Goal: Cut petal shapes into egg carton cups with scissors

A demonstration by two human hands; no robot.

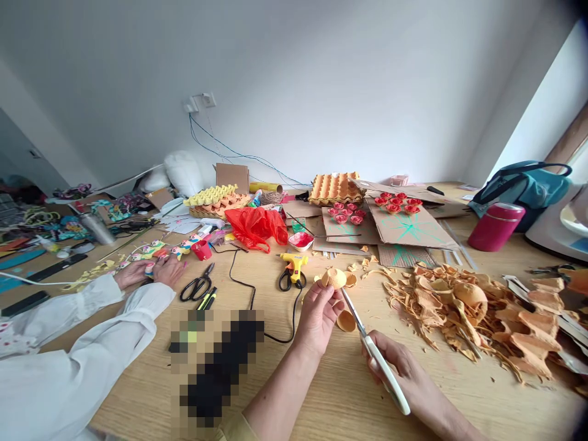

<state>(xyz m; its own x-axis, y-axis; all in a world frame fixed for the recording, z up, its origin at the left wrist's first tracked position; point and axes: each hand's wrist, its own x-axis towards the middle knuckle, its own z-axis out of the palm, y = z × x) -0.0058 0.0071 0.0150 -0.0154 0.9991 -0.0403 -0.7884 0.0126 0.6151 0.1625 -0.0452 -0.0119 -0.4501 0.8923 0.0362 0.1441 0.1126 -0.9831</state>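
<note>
Between the fingers of my left hand (319, 309) is an orange egg-carton cup (334, 278), its rounded side facing me. My right hand (390, 361) grips white-handled scissors (383, 370), whose blades point up and left to the cup's lower edge. Whether the blades touch the cup I cannot tell. Just below the blades a loose cut cup (346, 321) lies on the table, and more cut cups sit partly hidden behind the held one. A yellow glue gun (294, 263) rests a little beyond my left hand.
Carton scraps (432, 303) are heaped at the right, beside a pink bottle (496, 226). Red paper-pulp flowers (397, 202) lie on cardboard (408, 229) at the back. Black scissors (197, 285) lie left of the glue gun's cord. A co-worker's hands (165, 271) are busy at the left.
</note>
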